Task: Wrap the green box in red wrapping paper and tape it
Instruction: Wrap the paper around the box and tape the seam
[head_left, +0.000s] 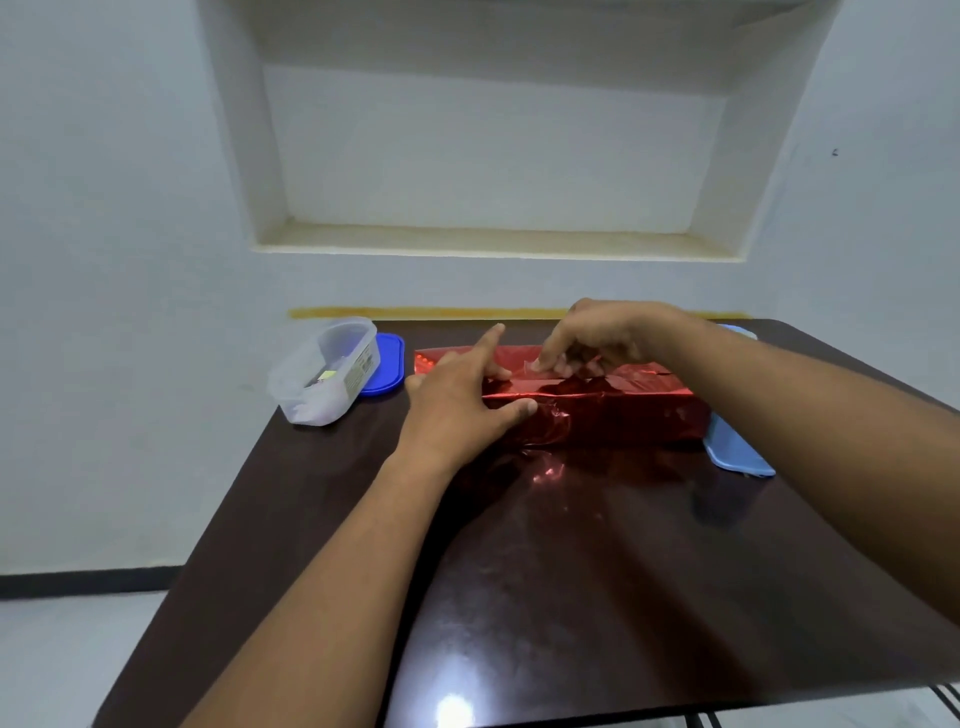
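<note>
We find the wrapped box (587, 400) at the tabletop's (571, 571) far centre. The container (324, 371) sits left of it (its lid (387, 364) just behind), a second lid (737, 449) touching its right end.

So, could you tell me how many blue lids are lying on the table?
2: a dark blue lid beside the clear container at the far left, and a light blue lid by the red-wrapped box, partly hidden by the right forearm.
</note>
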